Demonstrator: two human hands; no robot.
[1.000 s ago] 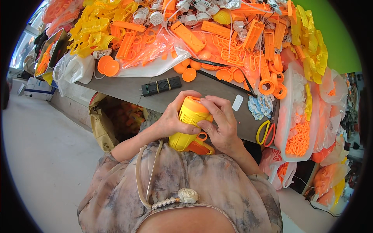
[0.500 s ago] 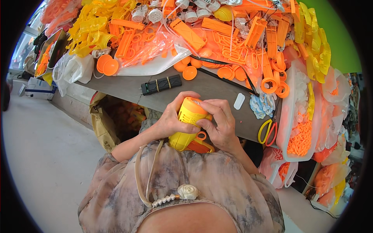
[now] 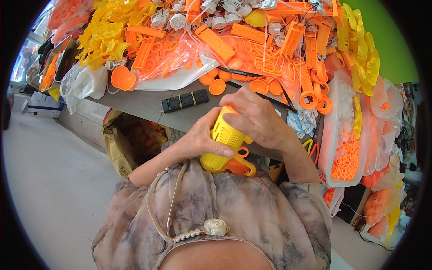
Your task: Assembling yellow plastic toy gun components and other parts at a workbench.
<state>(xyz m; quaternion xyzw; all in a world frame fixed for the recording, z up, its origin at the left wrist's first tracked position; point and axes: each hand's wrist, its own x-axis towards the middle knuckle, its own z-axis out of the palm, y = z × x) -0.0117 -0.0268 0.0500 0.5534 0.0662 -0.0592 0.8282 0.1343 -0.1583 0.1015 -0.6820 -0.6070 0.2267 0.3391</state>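
I hold a yellow plastic toy (image 3: 227, 137) close to my chest at the table's front edge. It has a slotted round body, an orange end on top and an orange part with a ring low on its right side. My left hand (image 3: 201, 138) wraps round the body, thumb across its front. At the top, my right hand (image 3: 258, 117) is closed over the orange end, its fingers curled and covering most of it. On the table beyond lies a black ribbed block (image 3: 185, 101) with bands round it.
Orange plastic parts (image 3: 216, 40) and yellow shells (image 3: 105, 38) heap across the back. Loose orange cups (image 3: 217, 87) lie nearer. At right stand a clear bin (image 3: 332, 173) of small orange pieces and, partly hidden, scissors (image 3: 316, 150). An open sack (image 3: 118, 150) sits at lower left.
My right hand has risen and turned over the toy's orange end, its forearm now covering part of the scissors. The toy has tilted and shifted slightly right; my left hand keeps its hold.
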